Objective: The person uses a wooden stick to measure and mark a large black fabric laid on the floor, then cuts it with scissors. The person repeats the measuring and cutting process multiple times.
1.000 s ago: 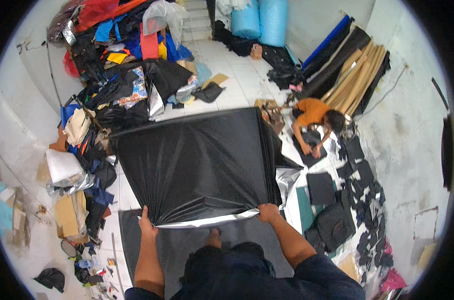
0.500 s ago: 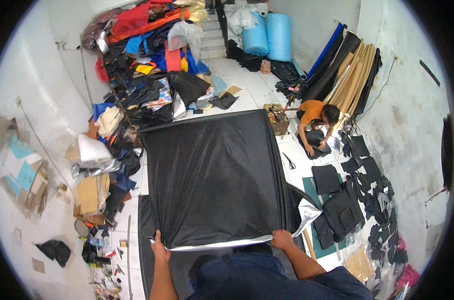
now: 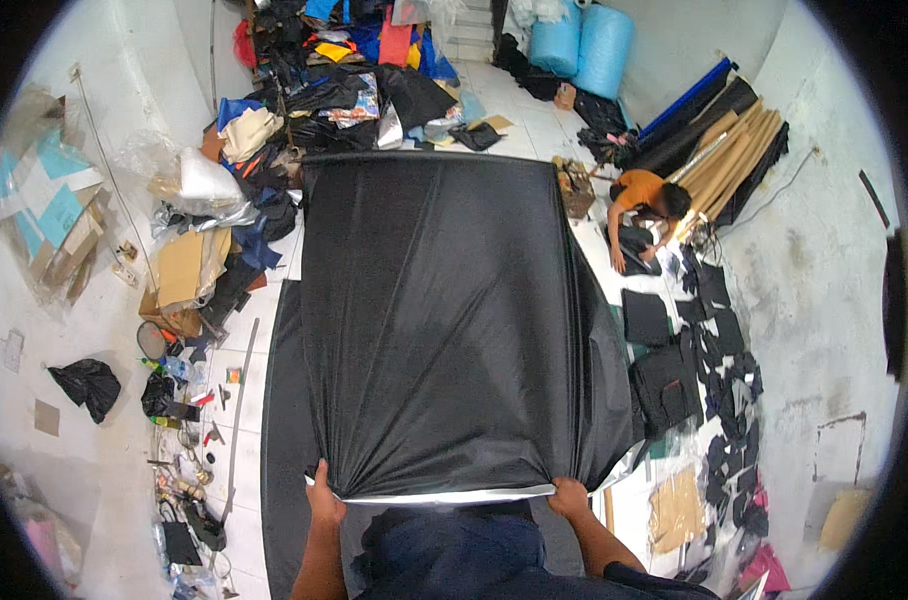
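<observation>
A wide black sheet of fabric with a silvery underside stretches out in front of me above the floor. At its near left corner my left hand is closed on the edge. My right hand grips the same edge farther right, and creases fan out from both grips. Between the hands the near edge is folded over, showing a silver strip. The far edge runs straight and looks thicker, perhaps wound on a roll. Another dark sheet lies flat on the floor underneath, mostly covered.
At the right, a person in an orange top crouches over black pieces. Cut black pieces lie along the right wall, below leaning rolls and tubes. Heaped scraps fill the far left; a long metal bar and small tools lie left.
The black sheet is pulled nearer and spans more floor between its far edge and my hands. My view has tilted downward. The crouching person's hands have shifted over the black pieces.
</observation>
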Motion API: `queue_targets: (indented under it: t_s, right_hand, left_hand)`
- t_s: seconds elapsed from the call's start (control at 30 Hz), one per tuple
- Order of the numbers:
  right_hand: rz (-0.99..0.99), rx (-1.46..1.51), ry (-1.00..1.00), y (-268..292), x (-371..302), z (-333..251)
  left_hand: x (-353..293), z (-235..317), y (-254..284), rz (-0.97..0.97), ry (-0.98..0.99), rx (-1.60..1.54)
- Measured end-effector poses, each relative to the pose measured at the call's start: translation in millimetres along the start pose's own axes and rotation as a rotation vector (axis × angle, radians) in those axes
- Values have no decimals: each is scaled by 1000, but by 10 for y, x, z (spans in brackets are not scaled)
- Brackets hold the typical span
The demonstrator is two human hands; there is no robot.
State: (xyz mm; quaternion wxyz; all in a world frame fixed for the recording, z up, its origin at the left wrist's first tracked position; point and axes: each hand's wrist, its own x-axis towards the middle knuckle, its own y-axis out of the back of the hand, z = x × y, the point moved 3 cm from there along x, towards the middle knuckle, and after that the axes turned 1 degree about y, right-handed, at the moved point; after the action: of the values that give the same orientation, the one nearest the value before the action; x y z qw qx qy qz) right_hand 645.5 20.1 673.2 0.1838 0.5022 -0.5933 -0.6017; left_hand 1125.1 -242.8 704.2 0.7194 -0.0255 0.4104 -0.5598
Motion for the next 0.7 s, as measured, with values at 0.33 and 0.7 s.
queue_targets:
  t_s: [0.33, 0.7]
  right_hand:
    - [-275, -93, 60, -76, -1121, 538]
    - [87, 135, 103, -14, -1324, 565]
  left_hand:
    - [-1463, -186, 387, 151, -26, -84]
    - [-1442, -371, 351, 202, -123, 22]
